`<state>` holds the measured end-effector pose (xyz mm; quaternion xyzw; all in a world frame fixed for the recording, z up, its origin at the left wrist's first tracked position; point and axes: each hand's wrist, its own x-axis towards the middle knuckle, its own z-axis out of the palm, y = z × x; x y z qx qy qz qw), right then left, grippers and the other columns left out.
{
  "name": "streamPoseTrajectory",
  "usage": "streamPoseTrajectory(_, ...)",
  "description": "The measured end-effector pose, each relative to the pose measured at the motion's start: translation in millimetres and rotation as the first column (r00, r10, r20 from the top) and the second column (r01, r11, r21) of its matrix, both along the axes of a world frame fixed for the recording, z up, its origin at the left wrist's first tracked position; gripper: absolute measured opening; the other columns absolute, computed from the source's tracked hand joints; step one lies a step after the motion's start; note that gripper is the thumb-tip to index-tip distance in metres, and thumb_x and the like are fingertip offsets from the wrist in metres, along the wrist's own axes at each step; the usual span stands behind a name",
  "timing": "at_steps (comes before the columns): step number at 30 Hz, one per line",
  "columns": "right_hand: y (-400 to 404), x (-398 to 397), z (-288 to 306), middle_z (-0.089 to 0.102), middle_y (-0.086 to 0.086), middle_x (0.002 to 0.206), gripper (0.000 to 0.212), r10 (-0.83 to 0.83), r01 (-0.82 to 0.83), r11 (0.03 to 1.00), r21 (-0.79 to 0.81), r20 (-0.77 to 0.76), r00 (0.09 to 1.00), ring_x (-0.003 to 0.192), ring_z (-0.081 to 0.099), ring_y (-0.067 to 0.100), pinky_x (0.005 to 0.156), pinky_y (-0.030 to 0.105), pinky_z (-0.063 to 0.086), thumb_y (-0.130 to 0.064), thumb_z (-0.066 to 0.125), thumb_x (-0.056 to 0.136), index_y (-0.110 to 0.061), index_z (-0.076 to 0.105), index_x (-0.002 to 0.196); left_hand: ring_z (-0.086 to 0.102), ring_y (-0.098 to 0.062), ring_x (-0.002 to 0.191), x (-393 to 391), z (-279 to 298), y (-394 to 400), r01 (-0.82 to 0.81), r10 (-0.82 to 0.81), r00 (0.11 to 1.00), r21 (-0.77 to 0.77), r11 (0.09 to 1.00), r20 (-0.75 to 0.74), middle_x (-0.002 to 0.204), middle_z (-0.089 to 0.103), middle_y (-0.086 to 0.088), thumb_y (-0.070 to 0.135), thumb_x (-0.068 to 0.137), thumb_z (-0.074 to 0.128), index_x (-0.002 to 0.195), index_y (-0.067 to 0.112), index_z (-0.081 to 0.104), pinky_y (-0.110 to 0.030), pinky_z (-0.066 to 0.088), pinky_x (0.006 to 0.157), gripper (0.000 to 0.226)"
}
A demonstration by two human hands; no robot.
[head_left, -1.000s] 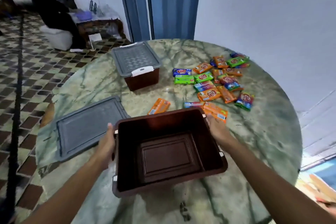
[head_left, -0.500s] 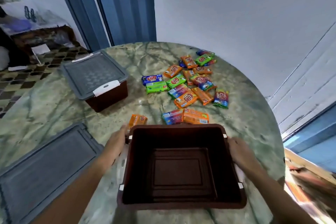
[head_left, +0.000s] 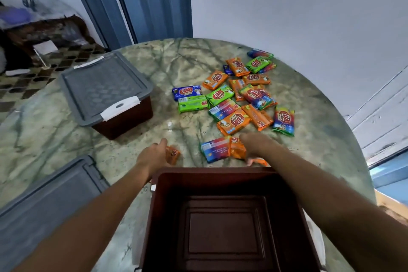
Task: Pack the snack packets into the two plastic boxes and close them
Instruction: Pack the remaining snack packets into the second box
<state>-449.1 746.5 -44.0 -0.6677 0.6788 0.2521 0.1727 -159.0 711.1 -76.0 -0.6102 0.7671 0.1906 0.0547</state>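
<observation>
The open brown box (head_left: 223, 223) sits at the near edge of the table, mouth up and bare inside, its long axis running left to right across the view. Just beyond its far rim lie three packets: a small orange packet (head_left: 173, 154), which the left hand (head_left: 153, 157) grips with curled fingers, and an orange packet (head_left: 237, 150) under the right hand (head_left: 257, 146), whose fingers curl down over it. Touching that one on its left is a rainbow-coloured packet (head_left: 213, 149), long axis slanting up to the right. Further back the heap of snack packets (head_left: 238, 93) spreads in orange, green, blue and rainbow wrappers, pointing every way. The second brown box (head_left: 123, 117) stands at the far left with its grey lid (head_left: 103, 88) on and white latches showing. A loose grey lid (head_left: 46, 203) lies flat at the near left. The round table (head_left: 154, 62) is green-veined marble. Behind it stand a white wall (head_left: 287, 6), blue door frames (head_left: 141, 0) and a patterned tile floor (head_left: 19, 86).
</observation>
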Motion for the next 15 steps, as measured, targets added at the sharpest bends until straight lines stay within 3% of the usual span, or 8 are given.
streamPoseTrajectory(4,3.6,-2.0,18.4,0.059,0.008,0.12,0.063,0.012,-0.009,0.982,-0.186,0.018,1.0,0.109,0.057,0.028,0.088,0.041,0.051,-0.036,0.08,0.068,-0.014,0.052,0.119,0.061,-0.035,0.1,-0.5,36.4,-1.1,0.055,-0.052,0.998,-0.169,0.984,0.024,0.109,0.064,-0.014,0.048,0.062,0.079,0.125,0.02,0.047,-0.039,0.051,0.081,0.076)
streamPoseTrajectory(6,12.9,-2.3,47.2,0.06,0.008,0.119,0.063,0.026,0.008,0.938,-0.347,0.094,0.995,0.106,0.057,0.027,0.085,0.038,0.05,-0.038,0.077,0.07,-0.014,0.05,0.122,0.061,-0.034,0.099,-0.6,71.5,-1.1,0.093,-0.119,0.991,-0.342,0.935,-0.055,0.106,0.066,-0.012,0.044,0.058,0.077,0.127,0.024,0.049,-0.039,0.051,0.082,0.078)
streamPoseTrajectory(8,33.4,1.0,86.5,0.059,0.005,0.118,0.075,0.04,0.068,0.899,-0.433,0.236,0.971,0.103,0.057,0.028,0.079,0.035,0.048,-0.037,0.077,0.068,-0.016,0.043,0.131,0.062,-0.031,0.093,-4.7,113.0,8.7,0.199,-0.297,0.941,-0.445,0.873,-0.163,0.101,0.067,-0.008,0.046,0.054,0.068,0.127,0.023,0.053,-0.034,0.048,0.08,0.078)
streamPoseTrajectory(10,62.3,6.1,124.0,0.057,0.004,0.115,0.085,0.033,0.142,0.909,-0.392,0.408,0.912,0.099,0.057,0.026,0.076,0.033,0.046,-0.035,0.081,0.066,-0.019,0.037,0.136,0.061,-0.023,0.086,-12.9,150.7,33.3,0.356,-0.484,0.845,-0.435,0.827,-0.229,0.095,0.064,0.003,0.047,0.053,0.062,0.126,0.023,0.054,-0.028,0.044,0.075,0.077)
streamPoseTrajectory(12,96.8,13.8,150.7,0.054,0.0,0.113,0.083,-0.003,0.155,0.955,-0.254,0.512,0.859,0.099,0.055,0.02,0.079,0.033,0.047,-0.034,0.085,0.062,-0.023,0.041,0.132,0.059,-0.015,0.085,-23.3,170.5,68.2,0.493,-0.579,0.788,-0.35,0.797,-0.208,0.096,0.061,0.011,0.048,0.052,0.063,0.124,0.029,0.053,-0.026,0.046,0.075,0.075)
streamPoseTrajectory(15,136.9,33.1,145.8,0.054,-0.003,0.114,0.085,-0.022,0.053,0.996,-0.067,0.409,0.912,0.1,0.055,0.019,0.081,0.033,0.049,-0.038,0.086,0.057,-0.029,0.044,0.13,0.061,-0.018,0.089,-37.8,149.0,112.7,0.64,-0.669,0.742,-0.253,0.726,-0.043,0.102,0.065,0.007,0.045,0.053,0.068,0.123,0.031,0.051,-0.029,0.05,0.073,0.073)
